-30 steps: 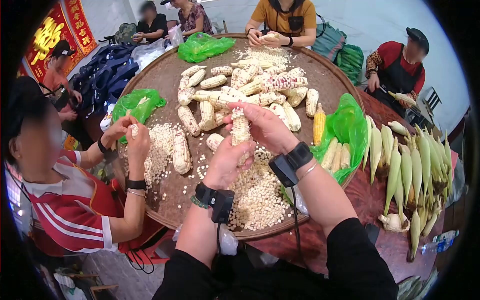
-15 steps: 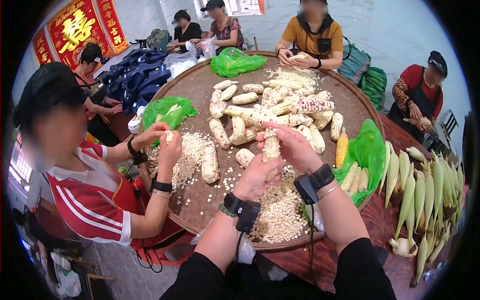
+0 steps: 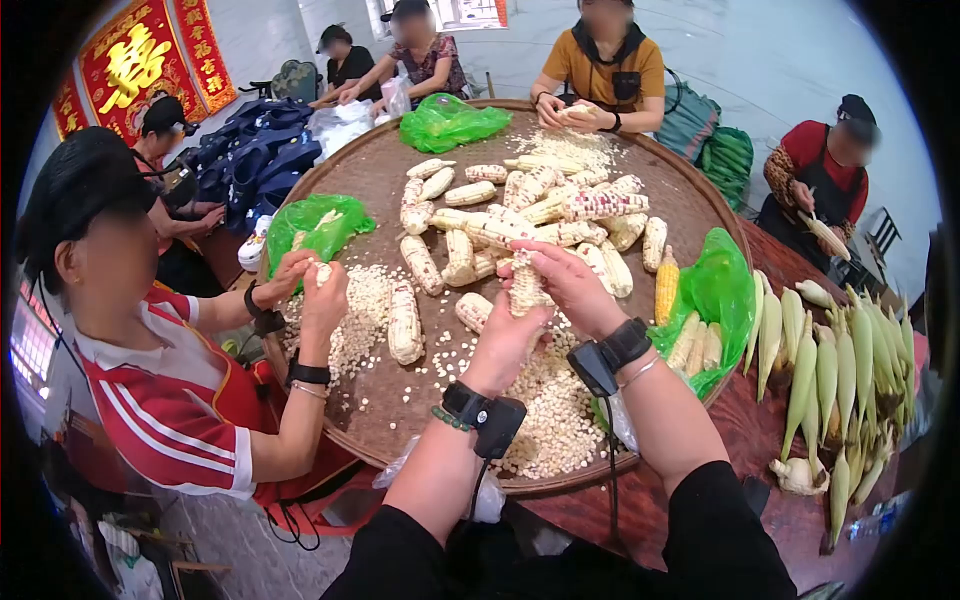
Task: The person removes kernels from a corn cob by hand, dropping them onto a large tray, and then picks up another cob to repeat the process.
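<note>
My left hand (image 3: 505, 345) is closed around the lower part of a partly stripped corn cob (image 3: 526, 285). The fingers of my right hand (image 3: 572, 283) press on the cob's upper end from the right. Below both hands lies a heap of loose pale kernels (image 3: 560, 420) on a large round woven tray (image 3: 385, 440). Just beyond my hands, many whitish corn ears (image 3: 490, 228) with some purple kernels are piled in the middle of the tray. A single ear (image 3: 405, 322) lies to the left of my left hand.
Green plastic bags (image 3: 722, 300) sit on the tray's rim; the right one holds bare cobs beside a yellow ear (image 3: 666, 288). Husked-leaf corn (image 3: 860, 370) covers the red table (image 3: 650, 500) at right. A co-worker in a red shirt (image 3: 180, 410) works close at left; others sit around.
The whole view has shifted slightly, so the scene sits a little further left. My hands still hold the cob, now tilted a bit differently. The far-right co-worker has lowered the ear in hand.
</note>
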The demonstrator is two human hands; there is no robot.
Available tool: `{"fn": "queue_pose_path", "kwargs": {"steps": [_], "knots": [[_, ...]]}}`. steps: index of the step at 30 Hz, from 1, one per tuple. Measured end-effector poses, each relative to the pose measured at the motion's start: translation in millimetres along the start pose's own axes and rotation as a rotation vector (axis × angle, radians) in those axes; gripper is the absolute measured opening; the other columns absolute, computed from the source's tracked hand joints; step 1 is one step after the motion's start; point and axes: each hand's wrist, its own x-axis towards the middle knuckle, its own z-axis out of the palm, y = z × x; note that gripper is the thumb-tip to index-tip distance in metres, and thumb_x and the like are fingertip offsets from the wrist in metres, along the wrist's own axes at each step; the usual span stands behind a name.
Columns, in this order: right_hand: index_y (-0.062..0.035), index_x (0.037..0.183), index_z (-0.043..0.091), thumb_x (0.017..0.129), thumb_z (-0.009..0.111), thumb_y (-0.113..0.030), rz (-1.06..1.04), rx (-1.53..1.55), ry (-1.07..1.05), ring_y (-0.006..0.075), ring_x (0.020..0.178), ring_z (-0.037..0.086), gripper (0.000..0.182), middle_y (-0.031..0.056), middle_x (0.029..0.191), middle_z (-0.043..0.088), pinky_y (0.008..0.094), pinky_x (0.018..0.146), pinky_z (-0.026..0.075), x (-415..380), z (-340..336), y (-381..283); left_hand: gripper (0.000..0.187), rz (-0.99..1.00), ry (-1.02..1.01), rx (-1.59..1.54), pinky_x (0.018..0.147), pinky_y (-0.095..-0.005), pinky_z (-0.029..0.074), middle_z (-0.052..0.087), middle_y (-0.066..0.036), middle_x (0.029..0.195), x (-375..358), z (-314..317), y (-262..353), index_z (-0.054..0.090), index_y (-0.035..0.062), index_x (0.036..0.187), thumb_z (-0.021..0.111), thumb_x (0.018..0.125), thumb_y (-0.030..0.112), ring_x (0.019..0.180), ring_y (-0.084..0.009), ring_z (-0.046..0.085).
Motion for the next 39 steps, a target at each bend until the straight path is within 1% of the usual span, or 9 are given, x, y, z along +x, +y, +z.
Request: {"fn": "queue_pose_path", "kwargs": {"steps": [4,8,15,23,26,29,35,37,39], "knots": [[-0.0047,0.130,0.054,0.098,0.053,-0.021,-0.035,-0.204,0.060,0.0105,0.115,0.052,0.036,0.0030,0.123,0.060,0.0279,0.099,0.039,-2,1,1,0.056,0.053,0.073,0.128,0.053,-0.0261,0.044,0.058,-0.005,0.098,4,-1,-7,0.031,0.0102,0.134,0.062,0.087,0.009,0.073,-0.0136,0.059],[-0.0043,0.128,0.056,0.099,0.051,-0.019,-0.053,-0.225,0.034,0.0095,0.112,0.052,0.033,0.0029,0.123,0.059,0.0268,0.098,0.039,1,-2,8,0.058,0.083,0.112,0.248,0.051,-0.0250,0.045,0.061,-0.004,0.092,9,-5,-11,0.034,0.0100,0.133,0.065,0.084,0.010,0.069,-0.0119,0.060],[-0.0014,0.129,0.054,0.100,0.047,-0.021,-0.004,-0.232,0.063,0.0129,0.111,0.056,0.035,0.0075,0.119,0.062,0.0276,0.099,0.041,3,-13,16,0.033,-0.041,-0.014,0.168,0.045,-0.0233,0.043,0.057,-0.002,0.075,3,-4,1,0.049,0.0040,0.115,0.065,0.088,0.015,0.055,-0.0095,0.054],[0.0029,0.127,0.051,0.102,0.038,-0.033,0.034,-0.070,0.062,0.0208,0.109,0.059,0.045,0.0135,0.120,0.061,0.0343,0.098,0.043,8,-19,24,0.037,0.010,0.003,0.121,0.043,-0.0258,0.044,0.060,-0.005,0.075,2,-7,3,0.049,-0.0012,0.113,0.067,0.086,0.018,0.055,-0.0117,0.057],[-0.0059,0.117,0.057,0.098,0.052,-0.030,0.121,0.119,0.189,0.0152,0.101,0.057,0.032,0.0053,0.108,0.062,0.0303,0.090,0.043,16,-55,49,0.041,0.098,0.036,0.099,0.050,-0.0258,0.047,0.062,-0.005,0.085,6,-8,-4,0.051,-0.0008,0.117,0.068,0.084,0.019,0.065,-0.0106,0.058],[-0.0054,0.126,0.052,0.099,0.049,-0.032,0.092,0.063,0.147,0.0161,0.111,0.054,0.038,0.0049,0.120,0.058,0.0320,0.096,0.041,8,-28,38,0.045,0.120,0.067,0.067,0.052,-0.0257,0.047,0.062,-0.005,0.087,5,-13,-1,0.050,-0.0016,0.121,0.068,0.084,0.018,0.067,-0.0105,0.058],[-0.0038,0.123,0.053,0.101,0.044,-0.032,0.111,0.067,0.114,0.0137,0.108,0.055,0.037,0.0038,0.115,0.061,0.0306,0.095,0.042,5,-21,38,0.046,0.092,0.059,0.027,0.057,-0.0270,0.050,0.062,-0.004,0.093,16,-14,-16,0.049,-0.0003,0.125,0.065,0.085,0.013,0.070,-0.0113,0.058],[-0.0035,0.120,0.055,0.101,0.044,-0.031,0.086,0.069,0.118,0.0121,0.105,0.056,0.035,0.0033,0.112,0.061,0.0293,0.093,0.042,5,-10,33,0.046,0.237,0.011,0.091,0.067,-0.0281,0.051,0.063,-0.006,0.100,24,-15,-24,0.048,0.0002,0.127,0.063,0.086,0.010,0.079,-0.0124,0.060],[-0.0039,0.118,0.055,0.101,0.045,-0.029,0.100,0.081,0.154,0.0109,0.102,0.056,0.032,0.0023,0.110,0.061,0.0283,0.090,0.043,4,-7,32,0.052,0.195,0.021,0.152,0.078,-0.0281,0.050,0.063,-0.009,0.107,19,-17,-20,0.045,0.0004,0.132,0.063,0.085,0.008,0.090,-0.0125,0.060]]}}
